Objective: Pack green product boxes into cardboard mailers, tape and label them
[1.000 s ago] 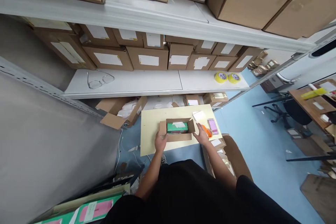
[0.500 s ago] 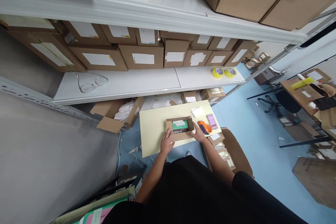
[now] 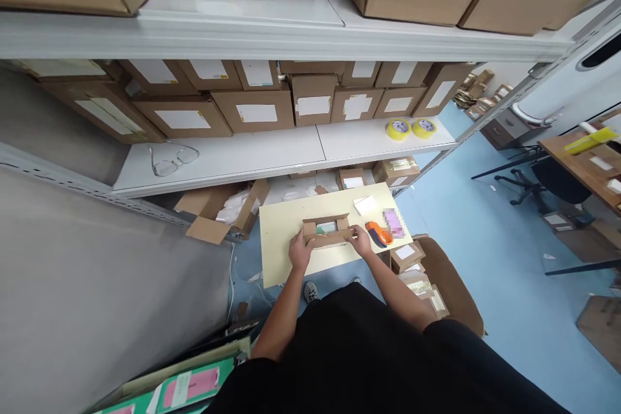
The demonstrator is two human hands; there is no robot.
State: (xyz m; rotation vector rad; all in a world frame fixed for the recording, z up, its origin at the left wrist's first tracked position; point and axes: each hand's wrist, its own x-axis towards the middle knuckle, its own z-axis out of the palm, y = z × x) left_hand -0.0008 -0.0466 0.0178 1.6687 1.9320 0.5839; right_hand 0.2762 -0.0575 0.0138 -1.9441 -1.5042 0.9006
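A small brown cardboard box (image 3: 330, 240) sits on the pale yellow table, its side flaps folded inward over the opening. Between the flaps I see part of a green and white item (image 3: 326, 228); the rest is covered. My left hand (image 3: 299, 251) grips the front left corner, thumb on the front flap. At the front right corner, my right hand (image 3: 359, 240) holds the edge of the same flap. Just right of that hand lies an orange and dark blue tape dispenser (image 3: 379, 234), beside a blurred pink-purple thing (image 3: 393, 222). White papers (image 3: 365, 205) rest behind them.
A pale yellow table (image 3: 279, 226) stands below a white shelf (image 3: 272, 152) bearing labelled cartons, glasses (image 3: 174, 160) and two yellow tape rolls (image 3: 398, 129). An open carton (image 3: 211, 210) is on the left. A large carton (image 3: 451, 288) with small boxes stands at right.
The box's end flaps have folded inward and its front flap has tilted in, covering much of the green item. Both hands have shifted to the front corners. The view has turned slightly.
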